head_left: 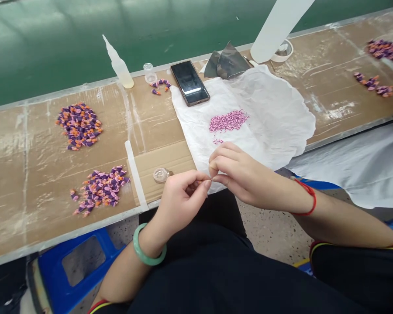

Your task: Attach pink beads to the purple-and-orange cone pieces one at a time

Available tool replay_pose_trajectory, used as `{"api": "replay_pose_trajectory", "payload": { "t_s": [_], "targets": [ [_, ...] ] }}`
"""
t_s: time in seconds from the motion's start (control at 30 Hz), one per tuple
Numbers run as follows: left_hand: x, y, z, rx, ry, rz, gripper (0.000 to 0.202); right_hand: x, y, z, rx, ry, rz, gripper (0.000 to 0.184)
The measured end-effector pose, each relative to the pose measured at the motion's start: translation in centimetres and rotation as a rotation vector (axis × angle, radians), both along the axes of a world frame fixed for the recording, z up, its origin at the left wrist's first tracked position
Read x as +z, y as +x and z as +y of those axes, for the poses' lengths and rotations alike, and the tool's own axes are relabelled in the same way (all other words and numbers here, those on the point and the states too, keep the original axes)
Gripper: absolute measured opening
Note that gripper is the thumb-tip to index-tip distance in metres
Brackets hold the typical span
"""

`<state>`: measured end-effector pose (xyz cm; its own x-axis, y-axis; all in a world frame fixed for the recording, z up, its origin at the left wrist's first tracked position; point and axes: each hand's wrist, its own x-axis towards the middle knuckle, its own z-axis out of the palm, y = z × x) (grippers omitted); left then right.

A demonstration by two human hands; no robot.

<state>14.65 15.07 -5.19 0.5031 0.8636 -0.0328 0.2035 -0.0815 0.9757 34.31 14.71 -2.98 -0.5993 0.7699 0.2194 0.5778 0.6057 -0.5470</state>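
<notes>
Near the table's front edge, my left hand [183,196] is closed in a pinch, thumb against forefinger. My right hand [239,174] meets it there, its fingers pinched together too. Whatever lies between the fingertips is mostly hidden and too small to name; a hint of orange shows. Just beyond my right hand, tiny pink pieces [229,121] lie heaped on white paper [268,109]. Left of my left hand sits a small clear round dish [160,175] on a cardboard piece [170,157]. Purple, pink and orange small figures form a near pile [105,187] and a farther pile [79,125].
A phone [190,83] rests on the paper's far left corner. Behind stand a translucent squeeze bottle [122,69] and a clear little cup [149,73]. Dark curved sheets [231,62] and a tape roll [283,50] lie farther right. A blue stool [52,261] is below the table.
</notes>
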Motion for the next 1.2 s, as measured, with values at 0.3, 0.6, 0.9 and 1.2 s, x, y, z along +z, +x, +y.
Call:
{"api": "replay_pose_trajectory", "payload": {
  "t_s": [0.3,0.6,0.9,1.2],
  "targets": [
    [0.2,0.0,-0.5,0.073,-0.026,-0.018,0.018,0.2,-1.0,-0.6,-0.014,0.076,-0.043,0.018],
    [0.9,-0.3,-1.3,0.148,-0.144,-0.138,0.017,1.5,-1.5,-1.3,-0.168,-0.301,0.241,0.014],
    [0.3,-0.7,-1.7,0.18,-0.017,-0.097,0.015,1.0,-2.4,-1.3,-0.179,-0.268,0.205,0.012],
    [0.6,-4.2,-2.0,0.234,-0.142,-0.25,0.015,2.1,-3.7,0.9,0.033,-0.256,0.121,0.019]
  ]
}}
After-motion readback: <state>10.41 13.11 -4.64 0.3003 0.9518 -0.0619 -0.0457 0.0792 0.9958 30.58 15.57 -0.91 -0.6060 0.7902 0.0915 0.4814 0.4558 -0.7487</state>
